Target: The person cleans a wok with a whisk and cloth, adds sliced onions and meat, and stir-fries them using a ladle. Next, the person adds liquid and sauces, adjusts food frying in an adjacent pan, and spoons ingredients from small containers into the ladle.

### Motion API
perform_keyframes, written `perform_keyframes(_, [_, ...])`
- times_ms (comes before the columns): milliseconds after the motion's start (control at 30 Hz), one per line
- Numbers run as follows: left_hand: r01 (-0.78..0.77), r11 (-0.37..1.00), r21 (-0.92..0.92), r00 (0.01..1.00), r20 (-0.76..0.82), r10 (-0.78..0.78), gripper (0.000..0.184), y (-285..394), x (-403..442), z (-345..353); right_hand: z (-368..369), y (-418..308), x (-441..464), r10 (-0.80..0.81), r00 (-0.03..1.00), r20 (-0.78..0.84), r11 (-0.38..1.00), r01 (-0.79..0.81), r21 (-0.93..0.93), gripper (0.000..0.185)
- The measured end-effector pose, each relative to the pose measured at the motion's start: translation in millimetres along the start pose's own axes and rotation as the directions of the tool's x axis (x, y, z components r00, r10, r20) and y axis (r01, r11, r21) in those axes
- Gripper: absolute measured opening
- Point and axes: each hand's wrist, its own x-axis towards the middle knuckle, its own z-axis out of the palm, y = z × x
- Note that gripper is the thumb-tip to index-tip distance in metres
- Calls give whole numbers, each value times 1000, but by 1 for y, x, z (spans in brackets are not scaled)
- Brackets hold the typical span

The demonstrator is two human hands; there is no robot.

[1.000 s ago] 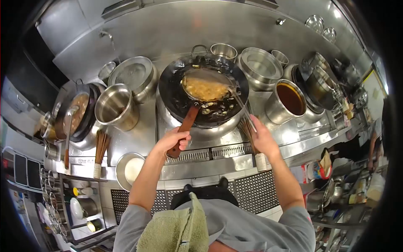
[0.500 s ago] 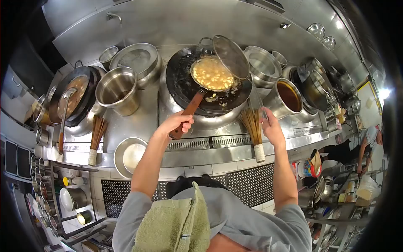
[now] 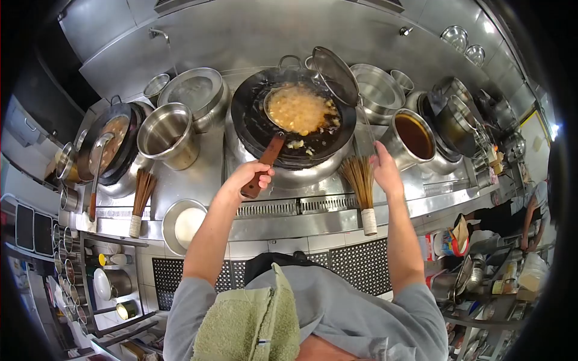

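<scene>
My left hand (image 3: pixel 251 178) is closed round the brown wooden handle (image 3: pixel 267 162) of a round strainer, whose bowl lies low in the black wok (image 3: pixel 250 138). Pale food pieces (image 3: pixel 299 110) bubble in and over that bowl, in dark liquid. My right hand (image 3: pixel 386 172) grips the thin metal handle of a second, fine-mesh strainer (image 3: pixel 336 76). This mesh is tilted above the wok's right back edge, apart from the food. Loose pale bits float near the front of the wok.
Steel pots (image 3: pixel 168 136) stand left of the wok; a pot of brown liquid (image 3: pixel 413 136) stands right. Bamboo brushes (image 3: pixel 359 180) lean at the counter's front edge, near a bowl of white content (image 3: pixel 190 224). Another wok (image 3: pixel 108 144) is far left. A person (image 3: pixel 530 210) is at far right.
The mesh strainer rose off the food to the wok's right back side. The wooden-handled strainer now sits lower in the liquid, and the food spreads and bubbles more.
</scene>
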Motion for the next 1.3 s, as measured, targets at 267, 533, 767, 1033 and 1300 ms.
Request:
perform_keyframes(267, [36, 986, -163, 999, 31, -32, 12, -7, -15, 14, -3, -25, 9, 250, 928, 275, 904, -326, 277, 44])
perform_keyframes(533, [33, 959, -282, 995, 101, -4, 14, -21, -15, 26, 6, -7, 62, -172, 976, 133, 984, 175, -15, 45])
perform_keyframes(767, [3, 980, -197, 1000, 0, -3, 12, -20, 3, 16, -15, -11, 57, -343, 916, 209, 920, 372, -122, 47])
perform_keyframes(1033, [5, 911, -412, 989, 136, 56, 47, -32, -2, -4, 51, 18, 26, -352, 933, 75, 897, 359, -259, 55])
perform_keyframes(1300, [-102, 848, -521, 972, 131, 197, 59, -110, -168, -34, 42, -9, -43, -324, 946, 14, 923, 320, -212, 58])
